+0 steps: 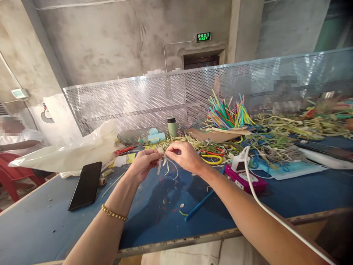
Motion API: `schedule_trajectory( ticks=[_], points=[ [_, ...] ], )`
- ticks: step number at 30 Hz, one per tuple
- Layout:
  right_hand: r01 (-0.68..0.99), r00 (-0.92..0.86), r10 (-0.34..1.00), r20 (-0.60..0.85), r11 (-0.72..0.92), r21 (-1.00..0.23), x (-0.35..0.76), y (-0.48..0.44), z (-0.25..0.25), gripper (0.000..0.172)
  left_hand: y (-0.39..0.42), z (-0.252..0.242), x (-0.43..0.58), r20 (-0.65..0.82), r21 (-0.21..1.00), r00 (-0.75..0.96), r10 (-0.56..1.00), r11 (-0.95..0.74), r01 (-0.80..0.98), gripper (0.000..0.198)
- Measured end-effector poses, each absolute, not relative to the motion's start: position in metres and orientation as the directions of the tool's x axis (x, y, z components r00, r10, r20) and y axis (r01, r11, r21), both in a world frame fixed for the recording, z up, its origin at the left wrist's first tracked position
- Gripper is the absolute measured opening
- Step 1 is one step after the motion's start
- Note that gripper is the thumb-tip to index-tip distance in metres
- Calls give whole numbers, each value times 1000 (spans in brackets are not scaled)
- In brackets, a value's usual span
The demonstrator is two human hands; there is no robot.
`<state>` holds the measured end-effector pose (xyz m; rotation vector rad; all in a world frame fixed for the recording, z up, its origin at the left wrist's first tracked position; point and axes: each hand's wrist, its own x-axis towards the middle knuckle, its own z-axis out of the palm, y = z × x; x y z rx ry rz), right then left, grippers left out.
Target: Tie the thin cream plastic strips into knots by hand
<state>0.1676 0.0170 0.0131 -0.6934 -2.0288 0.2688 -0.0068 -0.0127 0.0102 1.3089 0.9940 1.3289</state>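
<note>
Both hands are raised over the blue table (154, 217), close together in the middle of the view. My left hand (145, 163) pinches a small bunch of pale, thin strips (167, 166) between thumb and fingers; their loose ends hang and curl below. My right hand (185, 156) has its thumb and fingertips pressed together at the top of the same strips, and it appears to grip one of them. The exact spot between the fingertips is too small to make out. Behind the fingers lie dry, leafy-looking strips (190, 141).
A black phone (86, 186) and a plastic bag (82, 147) lie left. A magenta power strip (245, 178) with a white charger and cable (255, 197) sits right. A blue stick (200, 206) lies in front. Behind are a green bottle (171, 128), colourful stems (227, 114) and a perforated metal screen (138, 103).
</note>
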Motion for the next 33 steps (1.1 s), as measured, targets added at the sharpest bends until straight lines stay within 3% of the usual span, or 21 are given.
schedule_trajectory(
  ticks=[5, 11, 23, 33],
  points=[
    [418, -409, 616, 673, 782, -462, 165, 22, 6, 13, -13, 10, -6, 159, 976, 84, 984, -143, -165, 20],
    [268, -403, 740, 539, 658, -704, 166, 21, 6, 7, -12, 10, -7, 147, 978, 123, 981, -125, -165, 21],
    [367, -388, 697, 603, 717, -593, 164, 16, 7, 11, -12, 9, -6, 130, 990, 55, 990, -126, -68, 20],
    [448, -391, 680, 620, 729, -517, 160, 15, 3, 10, -10, 5, -5, 88, 992, 48, 995, -83, -98, 14]
  ],
)
